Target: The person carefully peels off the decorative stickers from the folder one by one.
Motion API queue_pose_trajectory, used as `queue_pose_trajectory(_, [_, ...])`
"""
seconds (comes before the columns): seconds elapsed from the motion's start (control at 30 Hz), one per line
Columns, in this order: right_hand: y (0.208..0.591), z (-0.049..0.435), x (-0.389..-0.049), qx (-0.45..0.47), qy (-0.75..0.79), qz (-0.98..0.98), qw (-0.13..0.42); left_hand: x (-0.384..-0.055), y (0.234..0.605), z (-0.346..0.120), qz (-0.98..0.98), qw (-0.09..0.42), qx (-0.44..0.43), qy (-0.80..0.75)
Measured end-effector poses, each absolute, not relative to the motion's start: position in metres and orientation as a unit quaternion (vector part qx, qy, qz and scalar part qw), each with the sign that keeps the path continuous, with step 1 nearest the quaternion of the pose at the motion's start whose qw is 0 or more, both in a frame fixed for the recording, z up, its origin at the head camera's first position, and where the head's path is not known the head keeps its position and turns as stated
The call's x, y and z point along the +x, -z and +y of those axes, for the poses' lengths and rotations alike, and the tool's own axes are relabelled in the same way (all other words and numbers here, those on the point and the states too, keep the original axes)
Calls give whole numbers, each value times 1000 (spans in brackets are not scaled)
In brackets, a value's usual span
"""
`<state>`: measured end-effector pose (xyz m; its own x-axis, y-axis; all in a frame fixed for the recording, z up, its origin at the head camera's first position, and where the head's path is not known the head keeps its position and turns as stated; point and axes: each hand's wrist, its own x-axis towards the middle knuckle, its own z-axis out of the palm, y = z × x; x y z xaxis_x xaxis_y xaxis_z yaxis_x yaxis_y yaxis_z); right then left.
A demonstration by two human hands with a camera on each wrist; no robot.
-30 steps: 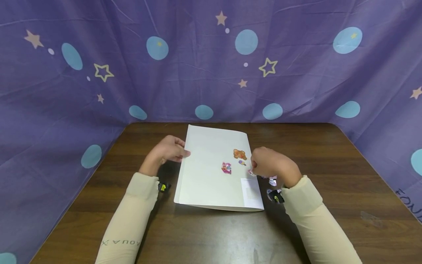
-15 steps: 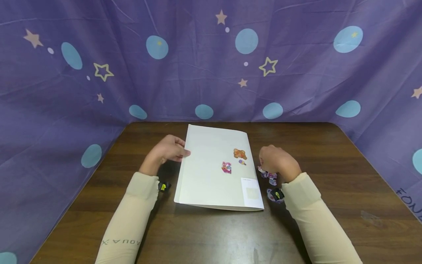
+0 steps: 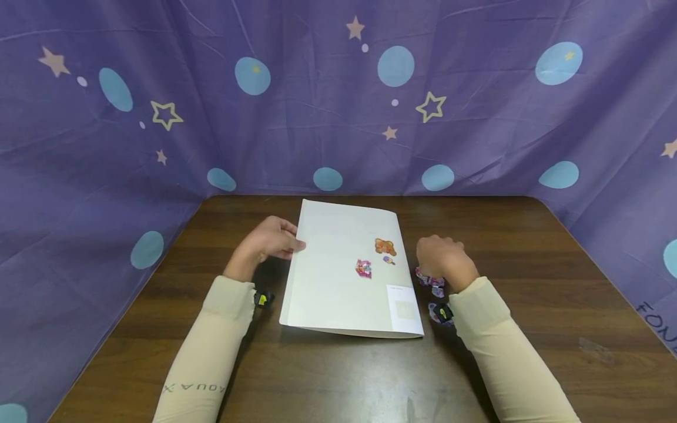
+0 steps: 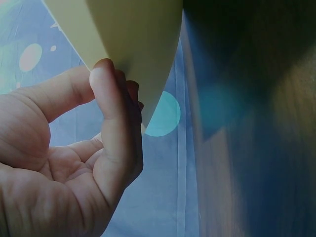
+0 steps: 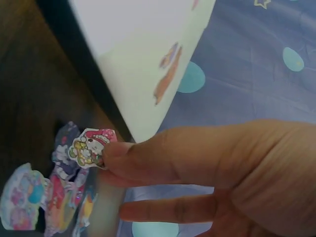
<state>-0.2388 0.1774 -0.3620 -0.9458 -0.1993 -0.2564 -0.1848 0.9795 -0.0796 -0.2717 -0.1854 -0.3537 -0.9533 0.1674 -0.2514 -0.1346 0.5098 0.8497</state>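
Note:
A white folder (image 3: 338, 270) lies at a slant in the head view. Stuck or lying on its face are a brown bear sticker (image 3: 385, 247), a small purple-and-yellow sticker (image 3: 388, 260) and a pink sticker (image 3: 363, 268). My left hand (image 3: 272, 238) pinches the folder's left edge, thumb on top; the left wrist view shows its fingertips on the raised cover (image 4: 133, 44). Just off the right edge, my right hand (image 3: 444, 258) pinches a small character sticker (image 5: 91, 147) between thumb and finger. Below it is a pile of loose stickers (image 5: 61, 192), partly hidden in the head view.
Another loose sticker (image 3: 441, 314) lies under the right wrist. A printed label (image 3: 404, 308) sits at the folder's lower right corner. The brown wooden table (image 3: 349, 382) ends at a purple patterned cloth (image 3: 338, 117) hung behind and at the sides.
My right hand has moved right, off the folder's edge to over the loose stickers, and the small sticker went with it. The left hand and folder have stayed put.

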Motion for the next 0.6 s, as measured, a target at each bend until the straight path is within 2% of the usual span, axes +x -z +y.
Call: queue_pose_trajectory(0.6, [378, 169, -242, -96, -7, 991, 89, -271, 353, -185, 853, 154, 4, -499])
